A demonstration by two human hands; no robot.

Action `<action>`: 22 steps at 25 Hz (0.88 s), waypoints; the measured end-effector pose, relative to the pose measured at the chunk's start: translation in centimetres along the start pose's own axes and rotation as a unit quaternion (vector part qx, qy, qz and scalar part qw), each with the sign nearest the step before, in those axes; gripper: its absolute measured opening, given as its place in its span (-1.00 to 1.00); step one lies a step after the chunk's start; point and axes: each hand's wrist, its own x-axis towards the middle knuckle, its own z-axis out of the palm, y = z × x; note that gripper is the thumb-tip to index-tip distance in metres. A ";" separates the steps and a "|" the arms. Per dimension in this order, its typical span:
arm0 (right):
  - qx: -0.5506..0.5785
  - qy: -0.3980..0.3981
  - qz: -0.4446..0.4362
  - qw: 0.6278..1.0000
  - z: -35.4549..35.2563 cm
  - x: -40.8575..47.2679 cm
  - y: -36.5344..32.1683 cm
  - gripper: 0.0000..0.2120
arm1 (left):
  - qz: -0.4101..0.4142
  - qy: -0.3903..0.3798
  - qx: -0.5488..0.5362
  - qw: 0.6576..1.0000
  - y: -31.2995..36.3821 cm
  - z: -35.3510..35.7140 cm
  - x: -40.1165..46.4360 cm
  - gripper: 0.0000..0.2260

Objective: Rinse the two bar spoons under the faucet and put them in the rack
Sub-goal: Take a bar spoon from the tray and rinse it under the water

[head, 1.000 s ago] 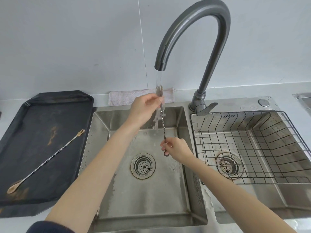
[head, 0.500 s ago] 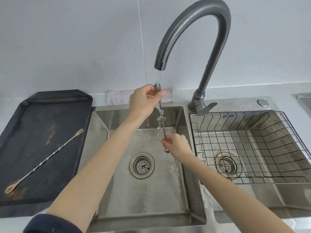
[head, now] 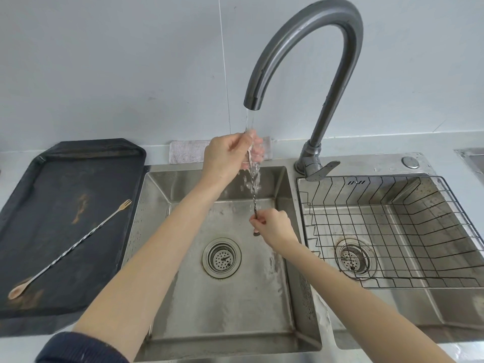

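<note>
The left hand (head: 230,155) has risen into the stream; both hands pinch the upright bar spoon (head: 253,203), right hand (head: 273,226) low. Wet, it could slip.

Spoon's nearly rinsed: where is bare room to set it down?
The wire rack over the right basin holds nothing, so it is all free. The black tray has room beside the second spoon. Both hands crowd the stream.

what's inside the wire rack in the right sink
Nothing: the wire rack holds no spoons yet. Through its bars only the right basin's drain shows. Its near right corner runs out of frame.
</note>
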 end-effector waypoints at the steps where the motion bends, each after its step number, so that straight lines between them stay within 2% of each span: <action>1: -0.001 -0.001 -0.003 1.000 0.0 0.0 -0.1 -0.76 | -0.004 0.001 0.002 1.000 -0.1 0.0 0.0 -0.79; 6: -0.005 0.003 -0.001 1.000 -0.3 0.1 -0.3 -0.70 | -0.006 -0.022 0.042 0.999 -0.9 0.1 0.1 -0.88; 10: -0.009 0.002 0.000 1.000 -0.4 0.0 -0.2 -0.70 | -0.009 -0.018 0.022 1.000 -0.2 0.1 0.2 -0.76; 16: 0.004 0.043 -0.023 0.999 -1.1 0.7 -2.2 -0.73 | 0.006 -0.039 0.070 0.997 -0.3 -0.2 0.5 -0.88; 22: 0.100 0.084 -0.062 0.990 -2.2 2.4 -4.6 -0.75 | 0.021 -0.039 0.068 0.997 -0.4 -0.7 0.8 -0.80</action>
